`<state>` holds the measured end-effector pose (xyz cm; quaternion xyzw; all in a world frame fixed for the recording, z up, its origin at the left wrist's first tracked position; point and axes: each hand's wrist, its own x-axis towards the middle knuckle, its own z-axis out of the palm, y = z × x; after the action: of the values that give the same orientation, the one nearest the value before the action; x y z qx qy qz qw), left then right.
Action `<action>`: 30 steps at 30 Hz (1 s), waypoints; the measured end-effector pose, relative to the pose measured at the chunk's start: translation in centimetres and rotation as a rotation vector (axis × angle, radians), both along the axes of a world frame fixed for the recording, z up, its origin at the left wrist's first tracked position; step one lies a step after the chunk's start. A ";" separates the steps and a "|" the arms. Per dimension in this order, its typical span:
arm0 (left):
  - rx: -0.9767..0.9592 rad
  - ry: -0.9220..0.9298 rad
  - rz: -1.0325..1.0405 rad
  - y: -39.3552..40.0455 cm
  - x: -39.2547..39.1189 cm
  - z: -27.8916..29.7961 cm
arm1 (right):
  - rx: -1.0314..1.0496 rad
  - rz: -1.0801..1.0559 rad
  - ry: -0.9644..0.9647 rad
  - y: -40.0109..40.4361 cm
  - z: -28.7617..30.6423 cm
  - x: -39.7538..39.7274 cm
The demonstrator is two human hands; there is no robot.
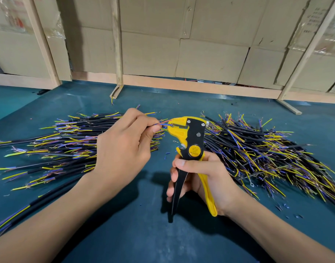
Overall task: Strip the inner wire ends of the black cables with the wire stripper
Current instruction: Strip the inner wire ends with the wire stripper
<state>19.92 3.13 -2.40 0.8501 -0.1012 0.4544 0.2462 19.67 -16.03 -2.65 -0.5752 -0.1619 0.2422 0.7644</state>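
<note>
Markings: the wire stripper (189,137) carries a round yellow disc at its pivot with raised characters, too small to read. The cardboard sheets (210,54) behind the desk show faint print at upper right and a red mark at upper left, neither legible.

Left grip: the left hand (123,147) is closed, thumb and forefinger pinching the thin coloured inner wires (161,123) of one cable. The wires, red and blue among them, run rightwards from the fingertips into the yellow head of the stripper. The black sheath of this cable is hidden under the hand.

Right grip: the right hand (202,177) is wrapped round the stripper's two handles, one black and one yellow. The handles stand spread apart, the black one pointing down toward the desk (124,224), the yellow one lying along the palm. The thumb rests across the top, just below the pivot disc. The tool is held upright, head uppermost, clear of the desk.

Work stock: one pile of black cables (64,141) lies left of the hands, and a second pile of cables (267,152) lies to the right, both with yellow, blue and purple inner wires fanned out at the ends. Small blue insulation scraps (165,157) are scattered on the blue-green desk between the hands and at lower right.
</note>
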 end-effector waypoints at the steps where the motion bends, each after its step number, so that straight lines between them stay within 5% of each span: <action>1: 0.003 0.000 -0.001 0.0 0.0 0.1 | 0.001 -0.005 0.001 0.0 0.0 0.0; 15: 0.048 -0.009 -0.011 -0.1 -0.1 0.2 | -0.002 -0.022 -0.002 0.2 -0.1 0.0; 25: 0.121 -0.019 -0.232 1.4 0.9 0.4 | -0.026 -0.175 0.043 0.4 -0.4 -0.2; 30: 0.156 -0.088 -0.135 1.9 1.2 0.6 | 0.146 -0.049 0.056 0.3 -0.5 0.2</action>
<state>21.10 5.03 -1.83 0.8371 -0.2044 0.4644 0.2045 19.87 -15.72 -3.16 -0.5148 -0.1435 0.2270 0.8141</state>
